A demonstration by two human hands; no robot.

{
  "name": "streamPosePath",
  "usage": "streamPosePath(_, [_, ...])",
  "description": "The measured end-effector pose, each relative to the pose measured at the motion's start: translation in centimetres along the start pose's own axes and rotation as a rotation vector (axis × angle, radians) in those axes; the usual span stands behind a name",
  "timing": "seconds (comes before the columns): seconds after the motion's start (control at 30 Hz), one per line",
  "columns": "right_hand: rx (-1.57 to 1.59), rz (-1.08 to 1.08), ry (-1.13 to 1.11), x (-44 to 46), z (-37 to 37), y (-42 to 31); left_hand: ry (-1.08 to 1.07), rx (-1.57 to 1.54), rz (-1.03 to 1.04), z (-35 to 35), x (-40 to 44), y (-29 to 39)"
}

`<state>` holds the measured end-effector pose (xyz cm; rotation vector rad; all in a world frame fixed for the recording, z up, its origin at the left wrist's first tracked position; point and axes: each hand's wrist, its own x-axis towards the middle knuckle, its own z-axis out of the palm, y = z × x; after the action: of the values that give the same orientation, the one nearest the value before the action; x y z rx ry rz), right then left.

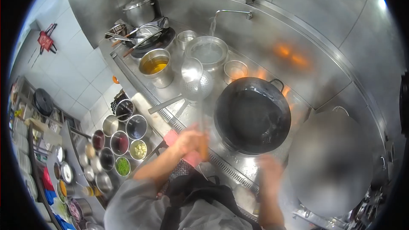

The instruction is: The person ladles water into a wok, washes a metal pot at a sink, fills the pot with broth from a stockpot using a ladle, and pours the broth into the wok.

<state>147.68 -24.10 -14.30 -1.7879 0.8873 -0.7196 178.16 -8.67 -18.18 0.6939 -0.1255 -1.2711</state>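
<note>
My left hand (189,141) is closed around the wooden handle of a ladle (191,69). Its bowl is raised over a perforated strainer (206,86) that rests on the stove top. Pink cloth (192,156) shows under and beside this hand; whether the fingers also grip it is unclear. Near the front edge of a black wok (251,117), my right hand (270,171) is smeared by motion, so its fingers do not show. The wok sits on a burner, dark and wet inside, with orange flame behind its rim.
Water runs from a tap (230,12) into a steel pot (221,64). Beside it stands a pot of yellow oil (164,76). A large blurred round shape (315,162) is at right. Several ingredient containers (138,150) stand at left, including chopped greens (123,166).
</note>
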Motion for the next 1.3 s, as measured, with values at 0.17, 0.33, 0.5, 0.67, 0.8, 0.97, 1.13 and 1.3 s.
streamPosePath(0.17, [0.726, 0.421, -0.506, 2.4, 13.8, -2.2, -0.232, 0.075, -0.031, -0.8, 2.8, -4.5])
streamPosePath(0.33, [-0.015, 0.129, -0.314, 6.9, 16.0, 0.2, -0.120, 0.949, 0.167, -7.9, 0.7, -0.7])
streamPosePath(0.5, [-0.211, 0.085, -0.231, 21.0, 24.1, -5.0, -0.094, 1.201, 0.059, -18.6, -8.4, 2.6])
streamPosePath(0.67, [-0.106, 0.306, -0.287, 36.5, 31.8, -1.1, 0.135, 1.338, -0.136, -22.5, -15.8, 2.6])
streamPosePath(0.8, [0.866, 0.499, -0.163, 36.7, 34.6, -2.5, 0.195, 1.455, -0.259, -23.6, -20.6, 2.0])
streamPosePath(0.97, [1.378, 0.366, -0.036, 37.3, 31.5, -2.5, 0.196, 1.635, -0.517, -28.6, -21.6, -1.7])
streamPosePath(1.13, [1.361, 0.079, 0.193, 35.3, 21.4, -2.9, -0.435, 1.901, -0.442, -38.9, -17.0, -7.1])
streamPosePath(1.3, [0.878, 0.185, 0.264, 32.4, 6.3, 1.3, -0.126, 2.013, -0.593, -43.1, -10.7, -13.0])
